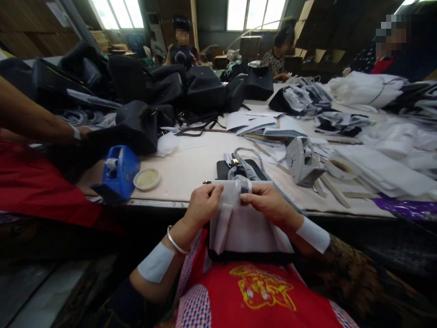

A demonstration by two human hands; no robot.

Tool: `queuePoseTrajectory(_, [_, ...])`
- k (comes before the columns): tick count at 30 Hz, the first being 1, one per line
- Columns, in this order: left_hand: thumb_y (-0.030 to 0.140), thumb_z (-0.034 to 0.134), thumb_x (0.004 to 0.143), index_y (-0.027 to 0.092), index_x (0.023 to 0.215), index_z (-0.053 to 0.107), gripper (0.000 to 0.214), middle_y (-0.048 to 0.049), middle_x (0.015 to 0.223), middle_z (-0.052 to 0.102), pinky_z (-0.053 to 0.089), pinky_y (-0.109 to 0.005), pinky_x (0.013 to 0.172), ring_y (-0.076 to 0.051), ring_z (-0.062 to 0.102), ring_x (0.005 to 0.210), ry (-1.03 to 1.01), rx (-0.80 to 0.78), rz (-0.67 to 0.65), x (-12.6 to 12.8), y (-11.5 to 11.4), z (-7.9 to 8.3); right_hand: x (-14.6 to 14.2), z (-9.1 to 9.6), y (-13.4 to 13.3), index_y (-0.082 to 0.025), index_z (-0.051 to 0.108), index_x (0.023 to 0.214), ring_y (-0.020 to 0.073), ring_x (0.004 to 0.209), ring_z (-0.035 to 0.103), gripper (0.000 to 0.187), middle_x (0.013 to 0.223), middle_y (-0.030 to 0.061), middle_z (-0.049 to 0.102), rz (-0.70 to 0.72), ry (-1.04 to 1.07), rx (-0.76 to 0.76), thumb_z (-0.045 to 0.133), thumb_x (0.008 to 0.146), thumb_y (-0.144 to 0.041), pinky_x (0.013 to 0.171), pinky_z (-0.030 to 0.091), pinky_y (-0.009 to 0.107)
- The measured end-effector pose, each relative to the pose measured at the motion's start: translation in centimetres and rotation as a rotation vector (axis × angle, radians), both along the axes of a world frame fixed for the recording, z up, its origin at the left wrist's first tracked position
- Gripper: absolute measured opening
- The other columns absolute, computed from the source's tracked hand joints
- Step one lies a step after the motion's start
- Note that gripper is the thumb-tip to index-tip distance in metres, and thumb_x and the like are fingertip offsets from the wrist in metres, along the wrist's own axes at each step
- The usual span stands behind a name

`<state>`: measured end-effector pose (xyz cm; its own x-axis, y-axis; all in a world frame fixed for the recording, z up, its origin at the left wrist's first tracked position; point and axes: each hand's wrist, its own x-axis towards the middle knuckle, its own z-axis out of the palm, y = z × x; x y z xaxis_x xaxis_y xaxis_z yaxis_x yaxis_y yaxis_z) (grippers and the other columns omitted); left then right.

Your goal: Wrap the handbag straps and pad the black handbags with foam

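Dim overall, glare from back windows [251, 14] (nearly white), soft, stretched edges.

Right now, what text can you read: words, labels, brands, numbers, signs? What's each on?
Readable text: none.
Grey tape dispenser: small dark mark, too blurred to read.
Purple plastic: pale marks, too blurred to tell if they're print.
Camera wearer's red apron: yellow-outlined figure, no lettering I can make out.
Held white sheet: no text visible.
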<state>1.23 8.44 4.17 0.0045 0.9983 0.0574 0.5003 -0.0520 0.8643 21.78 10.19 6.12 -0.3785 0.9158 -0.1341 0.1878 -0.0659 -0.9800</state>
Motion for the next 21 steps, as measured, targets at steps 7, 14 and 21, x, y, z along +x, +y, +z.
queuePoseTrajectory(7, [0.037, 0.063, 0.087, 0.018, 0.093, 0.067, 0.02, -0.0057, 0.088, 0.066, 0.044, -0.03, 0.072, -0.02, 0.06, 0.078, 0.418, -0.081, -0.039, 0.1, -5.6, -2.7, 0.6, -0.7, -1.2, -0.014, 0.074, 0.073, 0.0162, 0.068, 0.054, 0.024, 0.068, 0.0004, 0.064, -0.027, -0.146, 0.008, 0.07, 0.076, -0.037, 0.064, 0.039, 0.028])
queuePoseTrajectory(14, [0.037, 0.064, 0.085, 0.02, 0.082, 0.057, 0.018, -0.0029, 0.081, 0.061, 0.04, -0.029, 0.064, -0.019, 0.057, 0.071, 0.372, -0.199, -0.068, 1.2, -7.3, -2.5, 0.6, -1.0, -2.1, -0.014, 0.067, 0.065, 0.0099, 0.054, 0.043, 0.029, 0.057, -0.0021, 0.056, -0.068, -0.018, -0.121, 0.07, 0.076, -0.041, 0.053, 0.031, 0.024])
queuePoseTrajectory(21, [0.026, 0.058, 0.088, 0.019, 0.104, 0.067, 0.019, -0.0031, 0.092, 0.071, 0.048, -0.029, 0.079, -0.019, 0.064, 0.085, -0.118, -0.359, -0.271, -0.4, -9.4, -2.0, 0.5, -1.3, -2.7, -0.018, 0.048, 0.062, 0.0025, 0.041, 0.022, 0.045, 0.049, -0.0092, 0.041, -0.142, 0.325, -0.556, 0.085, 0.061, -0.044, 0.043, 0.007, 0.023])
